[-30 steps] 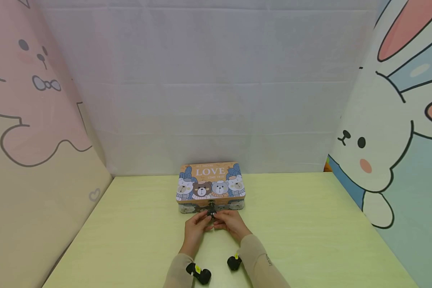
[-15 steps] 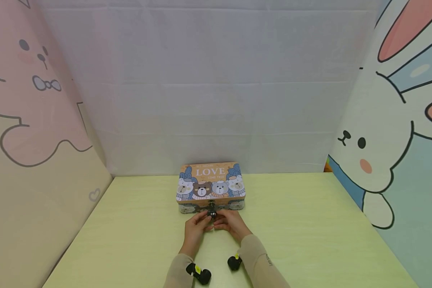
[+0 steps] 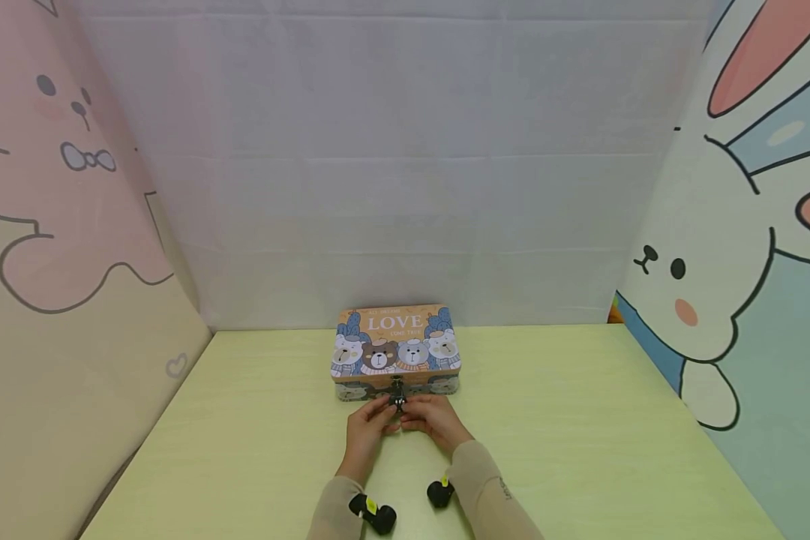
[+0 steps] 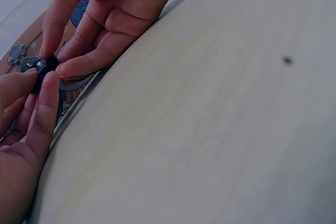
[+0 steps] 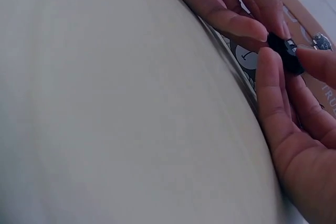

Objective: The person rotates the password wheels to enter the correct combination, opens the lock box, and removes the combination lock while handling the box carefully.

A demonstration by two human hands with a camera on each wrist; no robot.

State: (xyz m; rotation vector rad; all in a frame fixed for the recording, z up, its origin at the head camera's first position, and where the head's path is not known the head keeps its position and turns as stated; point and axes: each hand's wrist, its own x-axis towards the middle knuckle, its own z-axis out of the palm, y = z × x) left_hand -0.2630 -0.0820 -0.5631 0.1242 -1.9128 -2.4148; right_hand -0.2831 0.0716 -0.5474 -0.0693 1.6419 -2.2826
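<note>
A tin box [image 3: 394,341] printed with bears and the word LOVE lies closed on the table. A small black padlock [image 3: 398,402] hangs at the metal latch [image 3: 397,382] on its front. My left hand [image 3: 366,433] pinches one side of the padlock between thumb and fingers, as the left wrist view also shows. From the other side, my right hand [image 3: 436,420] pinches the padlock body [image 5: 286,55] with thumb and fingertips. Small silvery parts show on the padlock's face in both wrist views. The fingers cover part of it, and its shackle is mostly hidden.
The pale yellow-green table [image 3: 553,420] extends on both sides of the box. A white cloth backdrop [image 3: 405,187] stands right behind the box. Printed cartoon panels flank the table, with a rabbit panel [image 3: 749,300] at the right.
My right fingertips have shifted slightly on the padlock, leaving a little more of it showing in the head view. The box and my left hand have stayed in place.
</note>
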